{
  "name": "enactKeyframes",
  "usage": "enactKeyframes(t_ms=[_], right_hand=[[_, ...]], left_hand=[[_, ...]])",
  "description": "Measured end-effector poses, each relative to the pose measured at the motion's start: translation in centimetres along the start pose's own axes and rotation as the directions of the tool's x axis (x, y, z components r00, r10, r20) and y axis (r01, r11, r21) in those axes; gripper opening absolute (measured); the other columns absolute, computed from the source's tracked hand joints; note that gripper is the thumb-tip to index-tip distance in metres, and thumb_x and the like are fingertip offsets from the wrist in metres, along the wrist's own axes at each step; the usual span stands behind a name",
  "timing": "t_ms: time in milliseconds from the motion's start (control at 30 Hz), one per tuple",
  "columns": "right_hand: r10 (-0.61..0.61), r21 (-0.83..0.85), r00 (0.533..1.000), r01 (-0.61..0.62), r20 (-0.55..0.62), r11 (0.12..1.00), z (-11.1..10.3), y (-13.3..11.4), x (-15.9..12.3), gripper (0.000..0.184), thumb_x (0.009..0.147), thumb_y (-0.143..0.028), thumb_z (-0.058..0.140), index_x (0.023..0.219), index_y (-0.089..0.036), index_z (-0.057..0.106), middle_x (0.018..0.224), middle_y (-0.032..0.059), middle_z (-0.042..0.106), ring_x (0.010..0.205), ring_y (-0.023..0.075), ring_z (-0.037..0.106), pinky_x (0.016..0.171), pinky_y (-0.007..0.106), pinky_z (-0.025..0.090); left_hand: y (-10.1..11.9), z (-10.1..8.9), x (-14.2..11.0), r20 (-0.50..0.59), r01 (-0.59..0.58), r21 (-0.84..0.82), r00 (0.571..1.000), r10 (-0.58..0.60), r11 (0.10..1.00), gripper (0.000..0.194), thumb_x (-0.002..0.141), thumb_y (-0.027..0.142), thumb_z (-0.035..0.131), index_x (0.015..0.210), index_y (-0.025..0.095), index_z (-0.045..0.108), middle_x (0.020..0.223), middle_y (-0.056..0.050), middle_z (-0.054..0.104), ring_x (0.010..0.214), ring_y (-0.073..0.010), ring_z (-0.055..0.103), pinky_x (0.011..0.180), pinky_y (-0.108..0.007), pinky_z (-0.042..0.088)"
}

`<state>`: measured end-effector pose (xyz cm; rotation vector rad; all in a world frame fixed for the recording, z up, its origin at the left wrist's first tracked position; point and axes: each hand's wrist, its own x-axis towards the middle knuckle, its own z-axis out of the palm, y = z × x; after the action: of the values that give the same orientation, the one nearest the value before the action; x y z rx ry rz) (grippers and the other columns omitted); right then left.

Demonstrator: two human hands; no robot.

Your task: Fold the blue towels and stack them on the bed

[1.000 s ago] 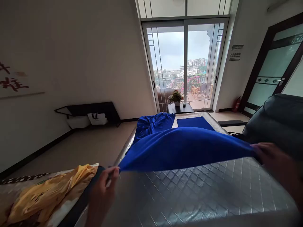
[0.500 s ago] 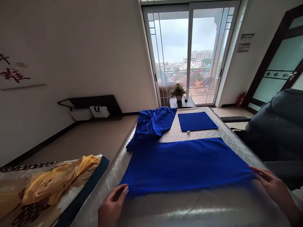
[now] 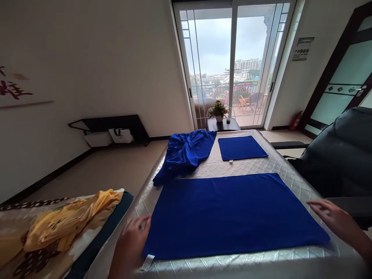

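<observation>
A large rectangular blue cloth (image 3: 232, 217) lies spread flat across the near part of a plastic-covered mattress (image 3: 290, 252). At its near left corner a white tag (image 3: 148, 262) sticks out. My left hand (image 3: 130, 240) is by the cloth's left edge, fingers bent and slightly apart, with nothing seen in it. Just off the right edge, my right hand (image 3: 334, 219) hovers with fingers stretched out, holding nothing. Beyond lie a crumpled blue cloth (image 3: 188, 153) on the left and a smaller flat blue cloth (image 3: 242, 147), also tagged, on the right.
Yellow patterned bedding (image 3: 69, 228) lies on another bed at lower left. A black armchair (image 3: 343, 155) stands close on the right. Past the mattress are a small table (image 3: 222, 124) with a potted plant (image 3: 219, 110) and a sliding glass door (image 3: 209, 58).
The large cloth's near edge has come down toward me and now lies flat on the mattress. Both hands have let go of its corners, and the left has moved slightly left.
</observation>
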<state>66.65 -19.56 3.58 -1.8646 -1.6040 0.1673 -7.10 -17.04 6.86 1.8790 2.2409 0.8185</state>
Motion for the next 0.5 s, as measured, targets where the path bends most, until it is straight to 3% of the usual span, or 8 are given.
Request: enactKeyframes(t_ms=[67,133,200,333,500], right_hand=[[0.031,-0.008,0.986,-0.03,0.161,1.0,1.4,-2.3,4.7,0.042,0.088,-0.059,0.055,0.105,-0.03,0.08,0.11,0.0075,0.078,0.087,0.0291,0.076,0.071,0.036,0.058],[0.103,-0.092,0.985,-0.091,0.139,0.992,3.9,-4.3,9.0,0.048,0.087,-0.056,0.05,0.103,-0.022,0.079,0.108,0.0124,0.078,0.096,0.0326,0.074,0.081,0.04,0.056],[0.15,-0.172,0.98,-0.126,0.135,0.977,6.9,-5.4,11.8,0.05,0.087,-0.054,0.049,0.105,-0.017,0.077,0.109,0.0165,0.076,0.101,0.0341,0.071,0.086,0.041,0.054],[0.263,-0.326,0.965,-0.25,-0.005,0.912,11.7,-4.3,13.1,0.049,0.092,-0.051,0.046,0.115,-0.016,0.072,0.117,0.0189,0.07,0.111,0.0359,0.065,0.091,0.045,0.05],[0.255,-0.257,0.965,-0.263,-0.063,0.93,13.5,-1.4,13.0,0.041,0.099,-0.045,0.041,0.111,-0.017,0.068,0.113,0.0149,0.07,0.107,0.0296,0.064,0.093,0.04,0.048]], left_hand=[[1.6,1.9,4.8,0.029,-0.129,-0.031,0.991,0.13,0.991,0.038,0.088,0.049,0.048,0.1,0.027,0.075,0.11,-0.008,0.078,0.106,-0.0273,0.071,0.1,-0.04,0.054],[3.2,4.6,9.2,0.082,-0.284,-0.039,0.954,0.287,0.958,0.041,0.091,0.047,0.046,0.109,0.023,0.074,0.121,-0.009,0.074,0.116,-0.0264,0.067,0.108,-0.041,0.049],[4.4,7.3,12.3,0.116,-0.327,-0.02,0.938,0.327,0.945,0.041,0.092,0.045,0.047,0.113,0.021,0.073,0.125,-0.009,0.073,0.118,-0.0257,0.066,0.108,-0.041,0.049],[4.0,10.7,14.5,0.085,-0.298,0.028,0.952,0.295,0.954,0.045,0.096,0.044,0.042,0.12,0.019,0.071,0.128,-0.01,0.072,0.122,-0.0294,0.064,0.108,-0.048,0.049],[1.9,11.8,15.2,0.084,-0.285,0.051,0.956,0.28,0.957,0.048,0.098,0.045,0.038,0.124,0.02,0.07,0.133,-0.01,0.069,0.127,-0.0298,0.061,0.113,-0.047,0.045]])
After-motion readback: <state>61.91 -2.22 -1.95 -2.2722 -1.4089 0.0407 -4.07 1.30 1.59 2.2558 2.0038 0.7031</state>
